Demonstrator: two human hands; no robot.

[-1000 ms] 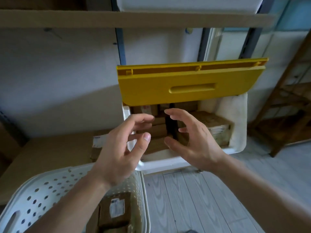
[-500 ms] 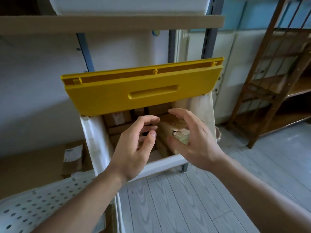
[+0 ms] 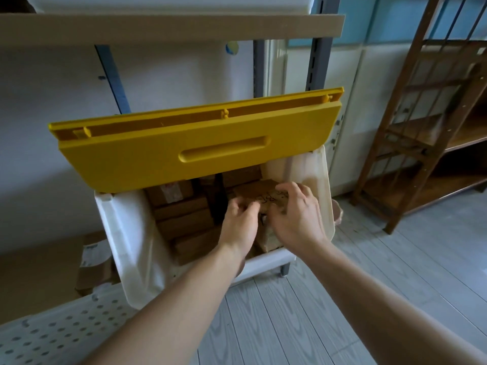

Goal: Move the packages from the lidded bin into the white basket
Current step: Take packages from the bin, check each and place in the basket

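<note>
Since half a second ago both hands have gone from hovering open above the bin's mouth to reaching down inside it and closing on a package. The left hand [image 3: 238, 219] now has its fingers curled over the near-left edge of the top brown package [image 3: 259, 192], and the right hand [image 3: 295, 214] curls over its near-right side, so the two hands sit close together, almost touching, clamped on the same box. That package lies on the right-hand stack inside the white lidded bin [image 3: 126, 233], whose yellow lid [image 3: 184, 143] is propped up and open above the opening. More brown packages [image 3: 181, 217] are stacked in the left half of the bin, so the unloading looks only partly done. The step in hand appears to be the grasp before the lift. The next move probably calls for raising the box straight up and toward the person, keeping it low enough to pass under the lid's front edge, then swinging it left and down to the white basket [image 3: 52, 335], whose perforated wall shows at the lower left corner.
</note>
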